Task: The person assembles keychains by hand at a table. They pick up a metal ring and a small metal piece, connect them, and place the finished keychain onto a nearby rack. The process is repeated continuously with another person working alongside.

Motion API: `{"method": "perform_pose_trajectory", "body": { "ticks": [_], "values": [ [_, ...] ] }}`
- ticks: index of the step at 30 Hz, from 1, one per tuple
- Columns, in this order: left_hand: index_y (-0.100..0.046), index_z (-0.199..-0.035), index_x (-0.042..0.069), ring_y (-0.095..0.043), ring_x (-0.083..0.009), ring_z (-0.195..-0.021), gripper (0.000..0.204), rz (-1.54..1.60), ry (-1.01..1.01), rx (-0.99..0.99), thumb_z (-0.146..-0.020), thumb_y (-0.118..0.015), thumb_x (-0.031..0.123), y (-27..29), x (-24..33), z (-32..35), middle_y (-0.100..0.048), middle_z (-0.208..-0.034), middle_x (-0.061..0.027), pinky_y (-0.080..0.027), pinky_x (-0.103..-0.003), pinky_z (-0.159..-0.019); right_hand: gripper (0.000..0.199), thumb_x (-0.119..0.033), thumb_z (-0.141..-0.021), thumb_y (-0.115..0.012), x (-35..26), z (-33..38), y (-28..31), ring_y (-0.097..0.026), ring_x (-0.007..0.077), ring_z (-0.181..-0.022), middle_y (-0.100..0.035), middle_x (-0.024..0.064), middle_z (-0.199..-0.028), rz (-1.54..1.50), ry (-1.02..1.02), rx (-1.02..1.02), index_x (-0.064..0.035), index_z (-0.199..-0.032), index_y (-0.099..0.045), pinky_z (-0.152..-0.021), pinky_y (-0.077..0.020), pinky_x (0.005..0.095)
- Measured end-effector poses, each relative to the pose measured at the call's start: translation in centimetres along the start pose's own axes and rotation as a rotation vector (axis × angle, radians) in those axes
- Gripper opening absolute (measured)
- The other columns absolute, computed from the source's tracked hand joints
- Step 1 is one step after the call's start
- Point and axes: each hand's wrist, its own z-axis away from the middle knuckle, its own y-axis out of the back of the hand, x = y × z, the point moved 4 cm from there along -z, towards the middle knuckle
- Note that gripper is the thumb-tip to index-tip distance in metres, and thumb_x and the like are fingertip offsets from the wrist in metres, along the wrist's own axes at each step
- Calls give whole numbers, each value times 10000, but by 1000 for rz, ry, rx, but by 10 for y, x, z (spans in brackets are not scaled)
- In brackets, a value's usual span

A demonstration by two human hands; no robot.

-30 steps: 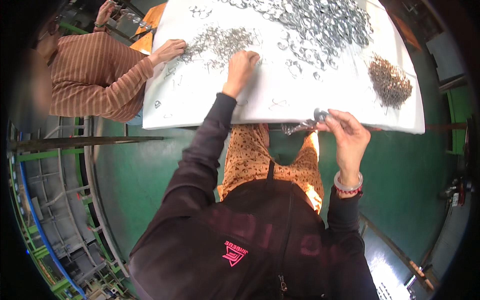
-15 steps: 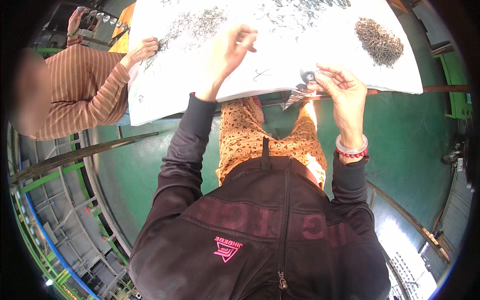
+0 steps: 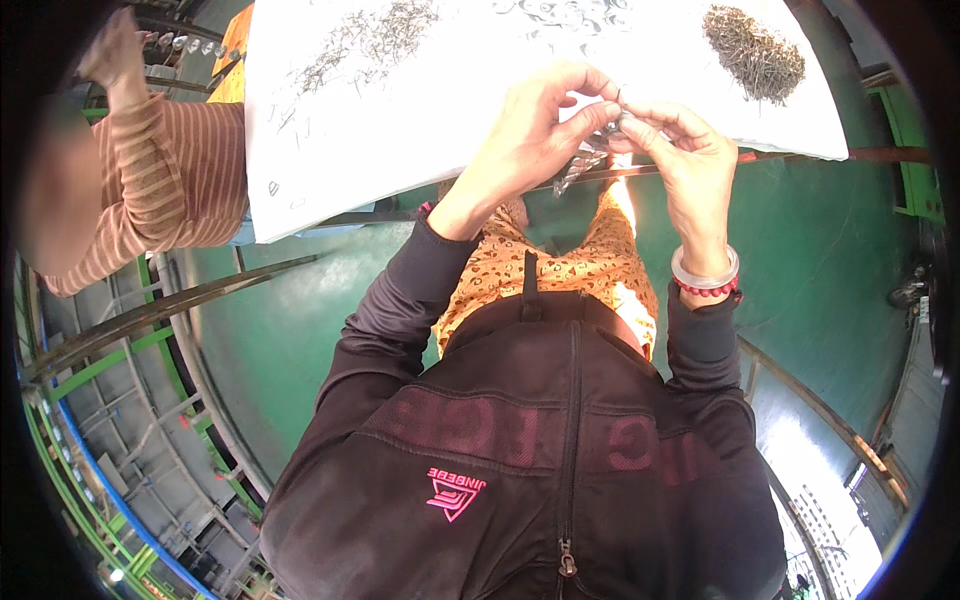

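While both hands are meeting at surface (image 3: 420,150) edge, left hand (image 3: 535,135) and right hand (image 3: 680,150) are pinching small metal part (image 3: 618,110); assembly step judged under way; next move calling for fine fingertip alignment.

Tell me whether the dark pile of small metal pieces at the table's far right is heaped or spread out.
Heaped. The dark pile sits as one compact mound on the white table cover, unlike the thin pieces scattered loosely at the left.

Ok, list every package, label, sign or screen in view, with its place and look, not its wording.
Logo patch: on the chest of the black jacket, a small pink emblem with a line of pink lettering above it.
Large lettering: across the jacket above the patch, dull dark red, faint.
No packages, signs or screens show.
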Motion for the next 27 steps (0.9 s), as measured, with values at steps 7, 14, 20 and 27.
{"method": "perform_pose_trajectory", "body": {
  "ticks": [7,14,20,27],
  "values": [
    [-602,-914,17,-612,-173,-761,78,-193,-163,135,-845,-593,54,5,17,7,-632,-810,-62,-473,-293,-715,200,-111,-855,-636,-9,-21,21,-651,144,-685,-665,108,-823,-9,55,-45,42,-982,-660,-629,-532,248],
    [-589,-910,18,-622,-178,-718,90,6,-11,246,-829,-587,-21,-3,9,17,-632,-802,-80,-481,-285,-646,300,-145,-827,-642,86,-109,50,-605,118,-669,-668,77,-868,522,-10,-34,14,-1081,-627,-620,-503,268],
    [-561,-1007,33,-591,-110,-838,112,39,58,139,-896,-549,37,-6,7,21,-591,-982,-71,-517,-216,-532,336,-92,-774,-624,120,-132,9,-546,330,-908,-603,158,-867,1089,577,-7,27,-1086,-589,-855,-439,383],
    [-552,-998,11,-571,-115,-866,99,-10,-1,127,-905,-539,42,-6,4,20,-579,-973,-61,-488,-226,-673,349,-39,-824,-563,83,-117,16,-627,209,-707,-626,127,-904,315,-108,-58,39,-1164,-569,-752,-476,293]
  ]
}}
